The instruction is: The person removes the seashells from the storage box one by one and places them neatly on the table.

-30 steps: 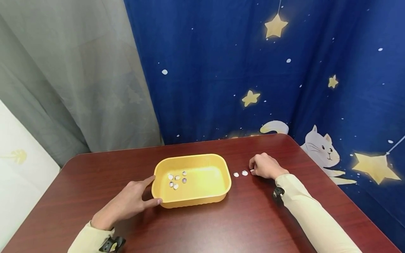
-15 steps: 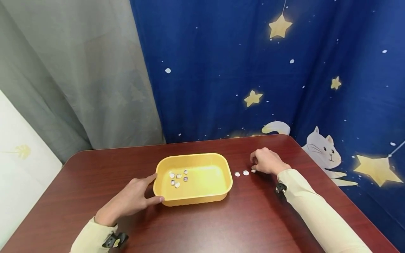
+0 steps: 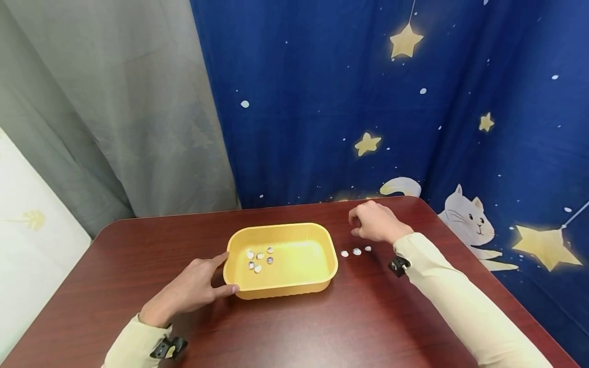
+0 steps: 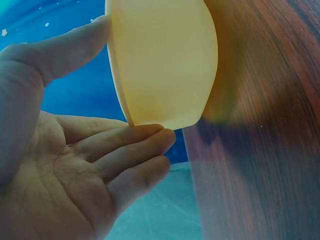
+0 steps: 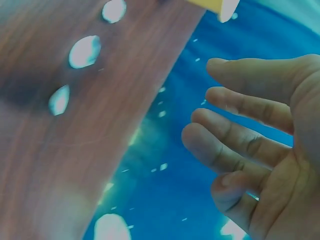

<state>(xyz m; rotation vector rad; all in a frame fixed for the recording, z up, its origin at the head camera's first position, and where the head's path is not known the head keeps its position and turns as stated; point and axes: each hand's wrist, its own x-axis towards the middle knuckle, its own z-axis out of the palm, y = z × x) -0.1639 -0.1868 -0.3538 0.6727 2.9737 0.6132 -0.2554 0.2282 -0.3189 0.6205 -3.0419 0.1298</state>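
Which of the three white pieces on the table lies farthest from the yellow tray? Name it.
In the head view, the row's right-end piece; the middle piece and left-end piece lie nearer the yellow tray.

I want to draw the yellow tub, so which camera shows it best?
The head view: it shows nearly the whole yellow tub, inside too. The left wrist view shows just part of one end, close up; the right wrist view, only a small piece at the picture's top.
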